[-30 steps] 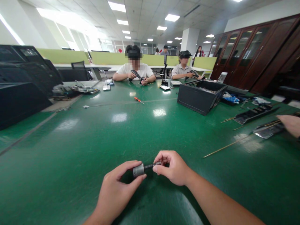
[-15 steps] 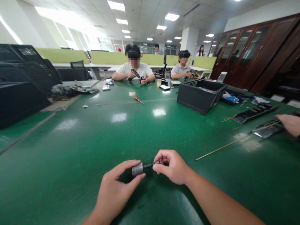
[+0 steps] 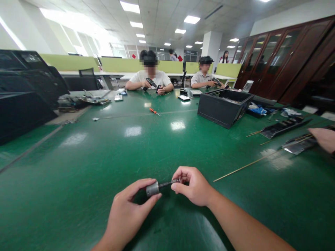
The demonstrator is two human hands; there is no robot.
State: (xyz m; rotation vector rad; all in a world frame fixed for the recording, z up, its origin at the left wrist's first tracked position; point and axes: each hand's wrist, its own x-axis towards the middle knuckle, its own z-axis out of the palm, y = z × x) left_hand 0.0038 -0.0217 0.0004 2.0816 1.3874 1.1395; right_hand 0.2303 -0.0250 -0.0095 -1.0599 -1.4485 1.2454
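My left hand (image 3: pixel 134 208) grips a small grey motor (image 3: pixel 153 189), a metal cylinder with a hole in its side, between thumb and index finger. Out of its right end runs a thin dark shaft (image 3: pixel 165 184). The far tip of that shaft is pinched by the thumb and fingers of my right hand (image 3: pixel 192 186); a small ribbed metal part shows there, partly hidden by the fingers. Both hands are just above the green tabletop (image 3: pixel 104 157), near its front edge.
A long brass rod (image 3: pixel 240 169) lies to the right, reaching towards another person's hand (image 3: pixel 324 137). Farther back are an orange screwdriver (image 3: pixel 154 111) and a black case (image 3: pixel 217 108). Two people sit opposite with power drills (image 3: pixel 151 82). Dark computer cases (image 3: pixel 23 90) stand left.
The motor has shifted very slightly left in my hands, with a bit more shaft showing. The brass rod's near end has slid left. A person far behind has moved.
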